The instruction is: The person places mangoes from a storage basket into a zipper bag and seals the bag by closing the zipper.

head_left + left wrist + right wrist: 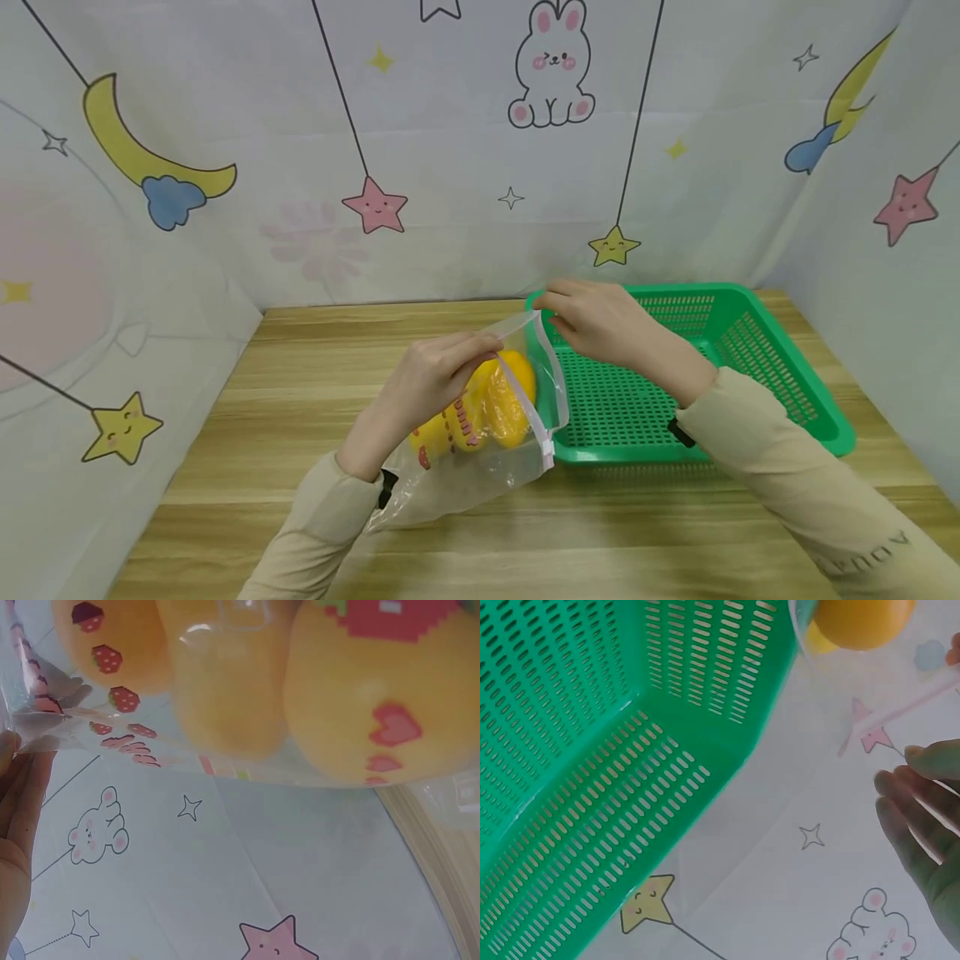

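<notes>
A clear slider zip bag (pixel 480 483) printed with strawberries holds several smooth, rounded yellow fruit-like things (pixel 506 408), one of them more orange (pixel 862 619). Its mouth gapes toward the right, and a white slider (pixel 547 450) sits at the near end of the zip strip. My left hand (pixel 431 375) pinches the bag's upper edge between thumb and fingers. Beside the far corner of the mouth is my right hand (pixel 600 321). In the right wrist view its fingers (pixel 904 799) are loosely bent, and no bag film shows between them and the thumb.
A green plastic basket (pixel 806 392) with slotted walls stands on the wooden table (pixel 300 358), right of the bag and under my right forearm. Behind the table hangs a white cloth (pixel 450 125) printed with stars, moons and a rabbit.
</notes>
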The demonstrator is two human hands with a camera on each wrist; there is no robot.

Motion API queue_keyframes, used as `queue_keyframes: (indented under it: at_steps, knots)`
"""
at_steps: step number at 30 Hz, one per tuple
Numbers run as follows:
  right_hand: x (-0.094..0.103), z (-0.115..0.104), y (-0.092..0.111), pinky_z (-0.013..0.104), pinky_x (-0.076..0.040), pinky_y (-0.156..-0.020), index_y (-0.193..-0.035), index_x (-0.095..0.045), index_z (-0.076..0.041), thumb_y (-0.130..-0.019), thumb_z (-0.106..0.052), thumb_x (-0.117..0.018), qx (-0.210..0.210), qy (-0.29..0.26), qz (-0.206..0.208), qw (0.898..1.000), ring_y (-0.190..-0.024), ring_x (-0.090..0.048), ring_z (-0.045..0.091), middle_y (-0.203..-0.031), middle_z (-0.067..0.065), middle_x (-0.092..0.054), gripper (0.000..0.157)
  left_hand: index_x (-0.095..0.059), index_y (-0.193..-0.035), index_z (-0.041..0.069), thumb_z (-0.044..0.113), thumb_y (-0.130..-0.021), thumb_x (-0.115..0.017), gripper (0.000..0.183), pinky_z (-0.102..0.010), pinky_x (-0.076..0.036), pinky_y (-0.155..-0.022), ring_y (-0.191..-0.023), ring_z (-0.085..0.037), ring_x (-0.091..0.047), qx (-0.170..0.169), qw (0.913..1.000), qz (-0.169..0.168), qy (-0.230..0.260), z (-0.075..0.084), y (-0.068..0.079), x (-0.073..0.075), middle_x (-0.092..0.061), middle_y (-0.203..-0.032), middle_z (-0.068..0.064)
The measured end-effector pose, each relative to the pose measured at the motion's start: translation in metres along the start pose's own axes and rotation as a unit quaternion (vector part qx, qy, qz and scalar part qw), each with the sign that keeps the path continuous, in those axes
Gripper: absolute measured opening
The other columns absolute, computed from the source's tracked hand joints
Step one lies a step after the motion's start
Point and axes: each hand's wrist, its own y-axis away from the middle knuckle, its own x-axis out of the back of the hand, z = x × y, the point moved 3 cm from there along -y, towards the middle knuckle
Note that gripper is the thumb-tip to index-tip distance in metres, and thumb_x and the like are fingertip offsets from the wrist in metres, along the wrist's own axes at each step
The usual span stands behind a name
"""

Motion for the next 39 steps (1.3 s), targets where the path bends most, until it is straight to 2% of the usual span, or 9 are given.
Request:
queue_keyframes:
  at_steps: [5,10,21,29,39]
  knots:
    - [-0.009,0.006,-0.003,0.025,-0.051,-0.057,-0.105,-0.069,-0.008,-0.087,-0.001,-0.063,0.014,0.001,-0.006,1.000,-0.077,-0.060,0.017,-0.099,0.003,-0.066,0.020,-0.072,-0.101,0.004,0.001,-0.080,-0.074,0.021,-0.026,-0.060,-0.076,-0.088,-0.018,-0.073,0.002,1.0000,-0.005,0.002,0.000,0.000,0.001,-0.075,-0.096,-0.005]
    - [-0.019,0.012,-0.007,0.031,-0.057,-0.070,-0.109,-0.068,-0.007,-0.088,0.002,-0.061,0.001,-0.039,-0.036,0.999,-0.090,-0.064,0.021,-0.106,0.005,-0.067,0.024,-0.072,-0.101,0.005,0.001,-0.080,-0.074,0.022,-0.026,-0.060,-0.077,-0.088,-0.018,-0.073,0.003,1.0000,-0.009,0.001,0.001,0.000,0.001,-0.075,-0.096,-0.005]
    - [-0.036,0.017,-0.014,0.034,-0.056,-0.078,-0.113,-0.066,-0.005,-0.089,0.008,-0.055,-0.013,-0.105,-0.070,0.992,-0.095,-0.063,0.022,-0.110,0.007,-0.066,0.030,-0.073,-0.101,0.004,0.003,-0.081,-0.073,0.020,-0.026,-0.060,-0.075,-0.086,-0.017,-0.073,0.002,1.0000,-0.009,-0.001,0.000,0.001,0.001,-0.075,-0.095,-0.005]
    - [-0.040,0.017,-0.013,0.033,-0.057,-0.079,-0.109,-0.067,-0.002,-0.090,0.009,-0.052,-0.010,-0.124,-0.057,0.991,-0.094,-0.064,0.023,-0.105,0.009,-0.066,0.027,-0.072,-0.101,0.005,0.004,-0.082,-0.073,0.019,-0.025,-0.060,-0.077,-0.088,-0.017,-0.073,-0.002,0.9999,-0.013,-0.005,0.002,0.001,0.001,-0.075,-0.096,-0.005]
    - [-0.043,0.020,-0.013,0.031,-0.059,-0.075,-0.102,-0.070,-0.003,-0.093,0.001,-0.058,-0.027,-0.110,-0.026,0.993,-0.086,-0.066,0.021,-0.099,0.008,-0.068,0.016,-0.070,-0.108,0.006,0.004,-0.083,-0.072,0.025,-0.023,-0.059,-0.073,-0.084,-0.015,-0.072,0.001,0.9999,-0.016,0.000,0.004,0.001,0.000,-0.074,-0.096,-0.005]
